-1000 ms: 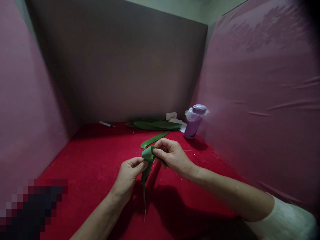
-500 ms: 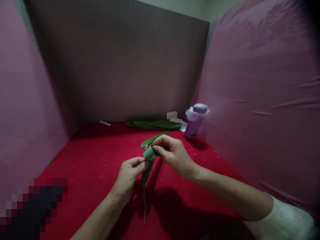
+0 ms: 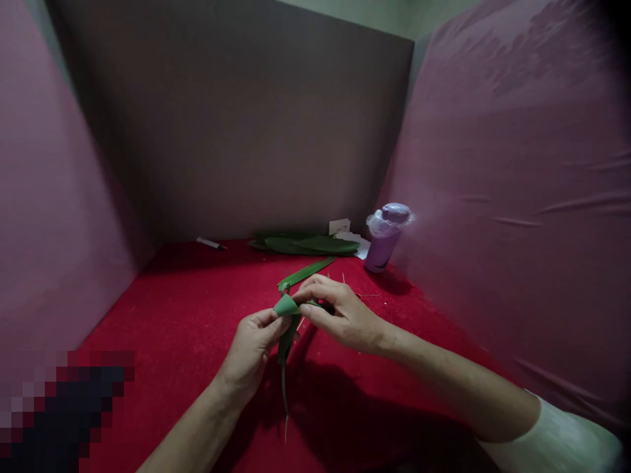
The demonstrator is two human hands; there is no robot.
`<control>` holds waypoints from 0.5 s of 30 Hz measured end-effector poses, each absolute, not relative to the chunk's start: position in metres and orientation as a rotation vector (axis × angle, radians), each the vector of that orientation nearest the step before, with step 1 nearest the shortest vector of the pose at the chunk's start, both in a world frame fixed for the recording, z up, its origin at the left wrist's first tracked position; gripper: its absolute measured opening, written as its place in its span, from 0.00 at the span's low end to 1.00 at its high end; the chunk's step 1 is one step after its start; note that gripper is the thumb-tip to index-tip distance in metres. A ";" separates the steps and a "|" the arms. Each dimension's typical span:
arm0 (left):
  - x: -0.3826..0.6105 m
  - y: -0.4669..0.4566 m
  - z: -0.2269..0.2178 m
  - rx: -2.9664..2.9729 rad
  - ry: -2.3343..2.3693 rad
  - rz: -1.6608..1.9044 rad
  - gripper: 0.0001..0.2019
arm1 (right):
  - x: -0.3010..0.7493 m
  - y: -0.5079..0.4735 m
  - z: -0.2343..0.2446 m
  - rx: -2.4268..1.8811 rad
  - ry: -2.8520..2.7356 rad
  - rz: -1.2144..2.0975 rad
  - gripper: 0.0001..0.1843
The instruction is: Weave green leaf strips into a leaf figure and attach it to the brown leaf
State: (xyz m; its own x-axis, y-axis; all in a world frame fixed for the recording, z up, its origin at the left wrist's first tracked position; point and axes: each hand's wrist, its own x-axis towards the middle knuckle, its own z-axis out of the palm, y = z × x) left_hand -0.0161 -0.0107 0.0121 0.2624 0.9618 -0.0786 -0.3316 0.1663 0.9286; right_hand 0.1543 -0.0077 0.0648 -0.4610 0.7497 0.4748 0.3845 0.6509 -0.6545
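Note:
A green leaf strip (image 3: 286, 306), folded over on itself, is held above the red cloth between my two hands. My left hand (image 3: 254, 348) pinches its fold between thumb and fingers, and a long thin tail of leaf hangs below. From the other side, my right hand (image 3: 342, 312) grips a darker end of the leaf, thumb beneath and fingers curled over. Part of the leaf is hidden behind the fingers. Just beyond the hands, a flat cut leaf piece (image 3: 308, 270) lies on the cloth.
Several long green leaves (image 3: 310, 245) lie in a pile at the back, beside white paper (image 3: 362, 244) and a small card (image 3: 339, 226). A purple tumbler (image 3: 381, 251) with plastic wrap stands at the right. A syringe (image 3: 210, 243) lies back left. Panels enclose the red table (image 3: 172, 309).
The folded part of the leaf has tipped lower and to the left. My right hand has come down slightly, its fingers curling over the leaf. My left hand has barely moved.

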 end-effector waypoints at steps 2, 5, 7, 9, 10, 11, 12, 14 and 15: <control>-0.016 -0.011 0.013 0.953 0.810 1.092 0.08 | 0.155 -0.007 0.063 -0.872 -2.108 0.576 0.10; -0.016 -0.012 0.014 0.941 0.816 1.105 0.07 | 0.153 -0.005 0.057 -0.866 -2.090 0.500 0.13; -0.016 -0.013 0.014 0.937 0.832 1.107 0.08 | 0.152 -0.004 0.054 -0.864 -2.051 0.469 0.09; -0.016 -0.013 0.014 0.943 0.838 1.108 0.08 | 0.150 -0.003 0.051 -0.868 -2.014 0.475 0.07; -0.016 -0.013 0.014 0.948 0.841 1.108 0.08 | 0.149 -0.003 0.050 -0.872 -1.997 0.483 0.06; -0.016 -0.013 0.013 0.954 0.848 1.108 0.08 | 0.149 -0.003 0.049 -0.878 -1.979 0.494 0.05; -0.016 -0.012 0.013 0.961 0.859 1.110 0.08 | 0.148 -0.002 0.047 -0.886 -1.962 0.510 0.05; -0.016 -0.012 0.012 0.975 0.881 1.113 0.08 | 0.148 -0.002 0.045 -0.900 -1.924 0.556 0.05; -0.016 -0.011 0.012 0.980 0.889 1.115 0.08 | 0.147 -0.001 0.044 -0.902 -1.904 0.585 0.05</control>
